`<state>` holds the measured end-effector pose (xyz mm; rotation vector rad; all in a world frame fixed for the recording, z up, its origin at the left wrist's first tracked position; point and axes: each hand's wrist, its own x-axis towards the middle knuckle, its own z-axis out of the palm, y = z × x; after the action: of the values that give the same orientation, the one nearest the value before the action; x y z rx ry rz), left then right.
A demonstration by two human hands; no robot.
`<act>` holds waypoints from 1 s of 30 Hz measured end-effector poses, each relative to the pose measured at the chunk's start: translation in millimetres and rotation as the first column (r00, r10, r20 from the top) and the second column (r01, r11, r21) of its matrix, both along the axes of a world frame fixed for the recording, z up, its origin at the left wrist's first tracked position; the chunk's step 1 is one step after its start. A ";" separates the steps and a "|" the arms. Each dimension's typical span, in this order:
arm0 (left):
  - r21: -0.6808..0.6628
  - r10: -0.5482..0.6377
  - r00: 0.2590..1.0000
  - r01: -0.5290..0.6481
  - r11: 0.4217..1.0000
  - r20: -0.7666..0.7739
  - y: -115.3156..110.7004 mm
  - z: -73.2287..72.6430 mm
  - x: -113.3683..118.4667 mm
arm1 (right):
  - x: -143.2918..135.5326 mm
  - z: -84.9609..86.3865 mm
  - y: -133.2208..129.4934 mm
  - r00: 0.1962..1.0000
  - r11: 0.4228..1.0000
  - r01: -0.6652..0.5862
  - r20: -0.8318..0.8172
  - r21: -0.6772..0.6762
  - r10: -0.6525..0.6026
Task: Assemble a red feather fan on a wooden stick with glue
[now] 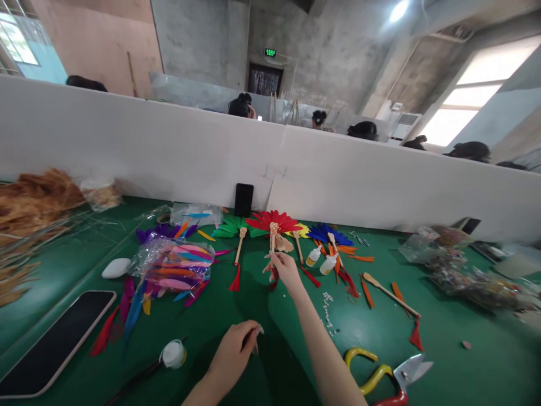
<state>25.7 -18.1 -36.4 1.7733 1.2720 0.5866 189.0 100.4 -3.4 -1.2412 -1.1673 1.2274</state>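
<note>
My right hand (284,267) is closed round the wooden handle of a red feather fan (276,221), holding it upright with the petals spread at the top. Low in the middle, my left hand (235,351) hovers over the green table with thumb and fingertips together; whatever they pinch, if anything, is hidden. A green feather fan (239,228) with a red tassel lies left of the red one. To its right lie a yellow feather fan (298,232) and a blue feather fan (329,234). Two small white glue bottles (313,256) stand by my right hand.
Yellow-and-red-handled shears (393,376) lie at the lower right, below white beads (327,313) and a bare wooden handle (391,294). Bagged feathers (177,265), a phone (57,344) and a white pot (173,354) are on the left. A white partition (190,149) runs behind.
</note>
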 end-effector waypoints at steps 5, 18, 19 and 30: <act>0.015 0.004 1.000 -0.003 1.000 -0.024 -3.4 -1.2 1.2 | -16.6 -15.7 10.7 1.000 1.000 -0.027 0.010 -0.006 0.027; 0.055 -0.016 0.994 0.022 0.998 -0.105 -3.9 8.8 -3.7 | -18.3 -33.5 22.4 0.996 0.999 -0.013 0.086 -0.040 0.016; 0.050 -0.011 0.996 0.015 0.999 -0.087 -3.7 9.4 -4.2 | -19.0 -32.7 23.2 0.996 0.999 -0.010 0.091 -0.037 0.013; -0.070 0.303 0.913 -0.295 0.953 0.273 10.0 10.5 -5.0 | -15.9 -3.2 -29.0 0.995 1.000 0.002 0.103 -0.007 -0.002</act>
<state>20.7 -8.1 -26.0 1.4181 1.3497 0.9551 173.1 71.3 -6.7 -1.3244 -1.2368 1.1788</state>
